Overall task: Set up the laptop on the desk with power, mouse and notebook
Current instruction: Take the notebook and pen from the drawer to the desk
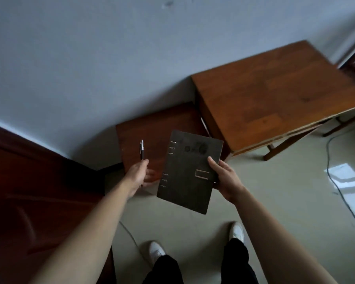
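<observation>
One notebook, one pen, two hands, all held above the low wooden stool (152, 128)

The right hand (223, 177) is clamped on the edge of a dark grey ring-bound notebook (187, 173) with a rectangular clasp; the left hand (138, 174) pinches one slim dark pen (142, 149) upright. The bare brown wooden desk (275, 95) sits off to the right.

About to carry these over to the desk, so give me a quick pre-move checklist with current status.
1. Notebook held by right hand: ok.
2. Pen pinched in left hand: ok.
3. Notebook clasp shut: ok, looks closed.
4. Bare space on desk: ok.
5. Cable on floor beside the desk: not ok, trip risk.
6. Laptop, mouse, power in place: cannot tell, none in view.
</observation>
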